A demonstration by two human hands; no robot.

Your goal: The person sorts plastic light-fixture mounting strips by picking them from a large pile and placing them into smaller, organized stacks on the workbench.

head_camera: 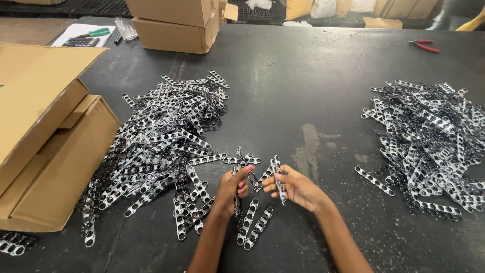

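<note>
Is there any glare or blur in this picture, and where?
Head view: bright glare glints off the shiny perforated metal strips in the left pile and right pile; the dark worn table shines softly; the left hand and right hand look sharp.

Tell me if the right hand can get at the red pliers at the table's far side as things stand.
Probably not without leaning. The right hand holds a perforated metal strip near the table's front, while the red pliers lie far off beyond the right pile of strips. Nothing blocks them.

strip pile (161, 136) left | second pile (429, 141) right | open carton (45, 146) far left | pliers (424, 46) behind
</note>
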